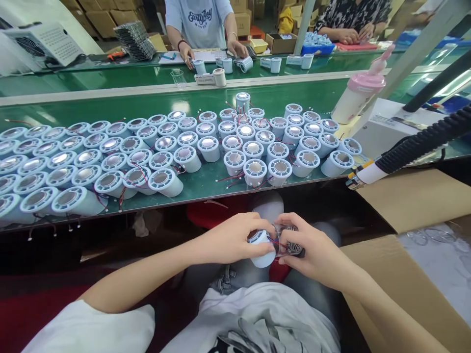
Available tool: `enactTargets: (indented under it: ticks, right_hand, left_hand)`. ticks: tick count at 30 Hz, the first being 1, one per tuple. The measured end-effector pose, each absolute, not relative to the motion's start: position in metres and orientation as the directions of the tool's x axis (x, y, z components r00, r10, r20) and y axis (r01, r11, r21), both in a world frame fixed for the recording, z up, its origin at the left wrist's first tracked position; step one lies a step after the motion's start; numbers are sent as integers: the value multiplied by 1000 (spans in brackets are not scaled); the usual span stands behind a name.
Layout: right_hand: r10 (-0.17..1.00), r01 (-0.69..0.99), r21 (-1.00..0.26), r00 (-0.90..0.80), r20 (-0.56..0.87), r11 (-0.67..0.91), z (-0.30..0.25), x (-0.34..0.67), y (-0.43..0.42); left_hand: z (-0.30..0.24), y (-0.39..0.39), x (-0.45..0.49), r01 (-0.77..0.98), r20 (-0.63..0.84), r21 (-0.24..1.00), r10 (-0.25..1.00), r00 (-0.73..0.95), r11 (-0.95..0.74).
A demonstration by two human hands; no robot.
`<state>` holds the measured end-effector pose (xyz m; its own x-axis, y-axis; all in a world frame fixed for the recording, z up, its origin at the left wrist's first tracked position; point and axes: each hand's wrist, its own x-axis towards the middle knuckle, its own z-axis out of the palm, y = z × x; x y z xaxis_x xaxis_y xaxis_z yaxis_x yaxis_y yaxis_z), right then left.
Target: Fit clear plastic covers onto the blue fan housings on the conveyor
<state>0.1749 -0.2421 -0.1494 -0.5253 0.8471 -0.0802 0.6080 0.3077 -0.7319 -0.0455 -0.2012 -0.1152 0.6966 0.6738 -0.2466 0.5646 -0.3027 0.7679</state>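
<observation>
Dozens of pale-blue housings (187, 159) stand on the green table (206, 184), cut off at the left edge; many trail wires, though I can't tell which are finished. Nearer, above my lap, my left hand (239, 240) is closed around one held housing (263, 259), my right hand (312, 245) pinching a clear part with metal wirework (292, 240) just beside it. I'd judge this pair unfinished; my fingers hide any join. Right, a cardboard box (401, 284) runs out of view.
</observation>
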Motion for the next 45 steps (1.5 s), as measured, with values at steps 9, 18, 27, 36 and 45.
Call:
enactTargets:
  ticks: [9, 18, 27, 36, 45]
  right_hand:
    - [920, 377, -906, -391, 32, 191, -145, 170, -246]
    - [975, 40, -998, -216, -46, -38, -157, 181, -238]
    - [896, 301, -906, -417, 155, 297, -164, 194, -255]
    - [894, 137, -990, -445, -43, 21, -154, 195, -258]
    - [882, -3, -988, -451, -136, -154, -148, 191, -254]
  left_hand:
    - [-145, -207, -50, 394, -67, 892, 798, 599, -221]
    - [-159, -207, -44, 179, -108, 984, 717, 689, -24]
    - [-151, -214, -46, 125, -250, 966, 697, 672, 226]
    - [-141, -214, -51, 155, -66, 986, 724, 687, -57]
    - [-142, -213, -52, 164, -29, 979, 714, 700, -121]
